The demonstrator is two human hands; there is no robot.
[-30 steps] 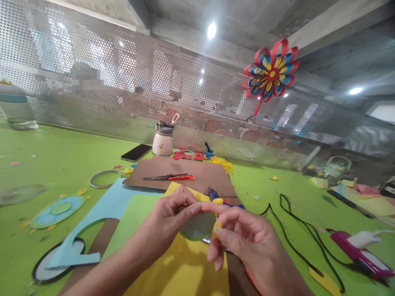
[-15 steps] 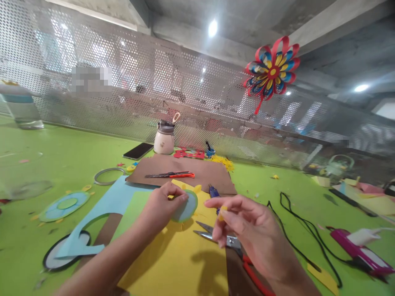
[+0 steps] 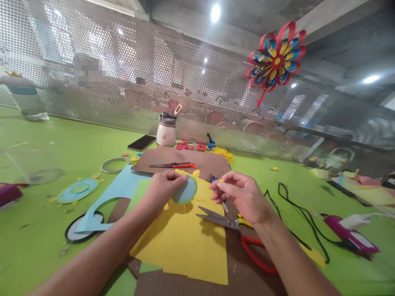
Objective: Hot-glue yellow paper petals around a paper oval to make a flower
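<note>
My left hand (image 3: 165, 188) pinches the upper edge of a round blue paper disc (image 3: 186, 194) with a green rim and small yellow tabs. Between the thumb and fingers of my right hand (image 3: 242, 194) is a small yellow paper piece (image 3: 221, 181), mostly hidden by the fingertips. The hands are apart, both above a yellow sheet (image 3: 188, 250). Red-handled scissors (image 3: 230, 223) lie with blades parted below my right hand. A blue tool with a pale tip (image 3: 212, 179) lies partly hidden behind that hand.
Beyond the hands, a red cutter (image 3: 185, 165) rests on brown card (image 3: 173, 156). A similar paper turtle (image 3: 78, 190), a tape ring (image 3: 115, 165) and cut blue paper (image 3: 119, 187) lie left. Black cord (image 3: 304, 220) and a magenta power strip (image 3: 352, 234) lie right. A jar (image 3: 166, 133) stands behind.
My right hand has risen and turned with the yellow piece, showing more of the scissors. My left hand still holds the disc. The view has shifted slightly downward.
</note>
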